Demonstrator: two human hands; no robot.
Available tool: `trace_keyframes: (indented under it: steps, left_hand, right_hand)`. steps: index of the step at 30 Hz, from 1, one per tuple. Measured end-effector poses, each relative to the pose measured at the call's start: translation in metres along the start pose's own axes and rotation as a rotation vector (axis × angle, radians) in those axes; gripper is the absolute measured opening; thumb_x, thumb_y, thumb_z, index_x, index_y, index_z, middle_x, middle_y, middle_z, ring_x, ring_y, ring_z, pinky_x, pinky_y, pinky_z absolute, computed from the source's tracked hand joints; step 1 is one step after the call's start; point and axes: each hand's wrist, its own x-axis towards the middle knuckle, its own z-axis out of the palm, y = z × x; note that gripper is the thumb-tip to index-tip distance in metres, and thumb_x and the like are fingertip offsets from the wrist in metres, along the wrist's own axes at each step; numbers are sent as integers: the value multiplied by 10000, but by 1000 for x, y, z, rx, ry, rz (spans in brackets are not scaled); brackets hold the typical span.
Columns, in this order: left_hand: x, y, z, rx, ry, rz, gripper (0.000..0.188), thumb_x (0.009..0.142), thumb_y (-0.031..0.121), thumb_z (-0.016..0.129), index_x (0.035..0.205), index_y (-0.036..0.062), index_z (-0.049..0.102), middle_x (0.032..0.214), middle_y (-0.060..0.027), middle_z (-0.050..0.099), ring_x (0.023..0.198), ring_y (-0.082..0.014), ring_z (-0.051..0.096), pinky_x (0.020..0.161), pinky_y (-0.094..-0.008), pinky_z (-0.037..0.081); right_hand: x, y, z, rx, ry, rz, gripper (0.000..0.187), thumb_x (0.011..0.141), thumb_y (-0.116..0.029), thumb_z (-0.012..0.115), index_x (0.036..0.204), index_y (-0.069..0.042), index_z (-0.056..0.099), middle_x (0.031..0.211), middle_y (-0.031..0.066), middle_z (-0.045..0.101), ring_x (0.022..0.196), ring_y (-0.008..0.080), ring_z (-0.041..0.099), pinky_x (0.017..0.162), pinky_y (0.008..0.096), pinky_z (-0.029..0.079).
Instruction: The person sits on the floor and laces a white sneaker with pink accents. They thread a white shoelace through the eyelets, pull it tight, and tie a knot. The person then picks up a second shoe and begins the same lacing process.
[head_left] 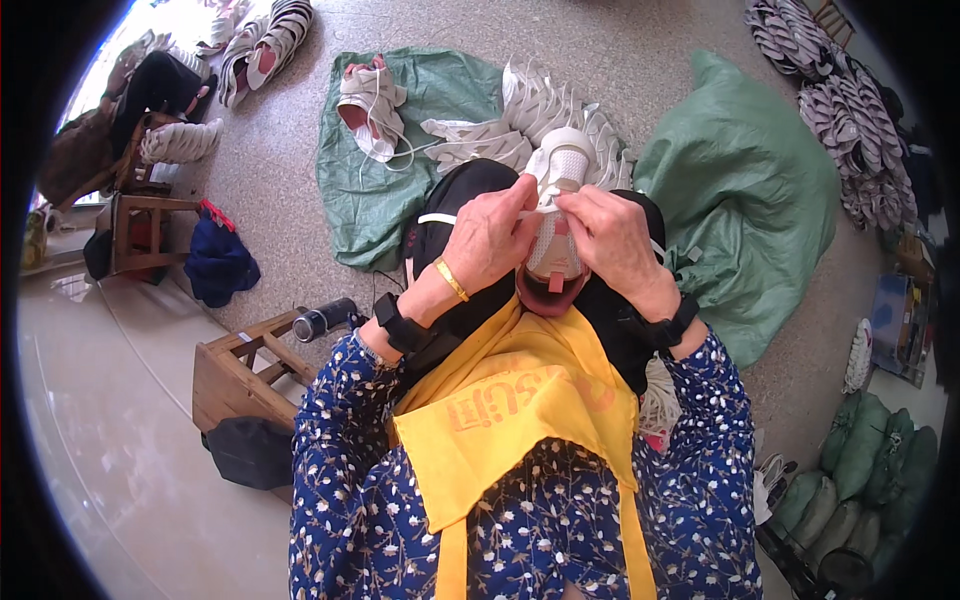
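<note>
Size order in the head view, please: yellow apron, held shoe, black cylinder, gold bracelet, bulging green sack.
Largest to smallest:
1. Sack and apron: too alike to rank; the apron is nearer the camera
2. Shoe
3. Cylinder
4. Bracelet

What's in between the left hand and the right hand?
The shoe and a bit of lace lie between the left hand and right hand, head view.
</note>
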Motion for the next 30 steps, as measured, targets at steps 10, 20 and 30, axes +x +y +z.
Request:
trace_keyframes:
  steps: [10, 20, 30]
  left_hand:
    - [-1, 1, 3, 41, -6, -22, 167, 890, 107, 670, 957, 52, 528, 764, -161, 627, 765, -406, 658, 645, -477, 496]
    - [2, 1, 4, 59, -6, 14, 122, 898, 83, 634, 940, 44, 527, 765, -161, 630, 750, -408, 653, 636, -487, 494]
    - [2, 2, -2, 114, -59, 40, 115, 926, 93, 623, 987, 44, 538, 804, -164, 641, 764, -414, 649, 633, -490, 494]
  right_hand:
    - [4, 4, -11, -271, -129, -217, 176, 804, -81, 675, 978, -60, 679, 878, 56, 614, 792, 231, 653, 682, 356, 552]
    - [5, 13, -12, -451, -142, -295, 238, 858, -136, 637, 1090, -99, 676, 892, 39, 587, 796, 201, 633, 678, 323, 550]
    - [-17, 11, -20, -446, -269, -249, 449, 873, -101, 607, 1315, -20, 622, 878, 53, 605, 777, 193, 637, 690, 323, 544]
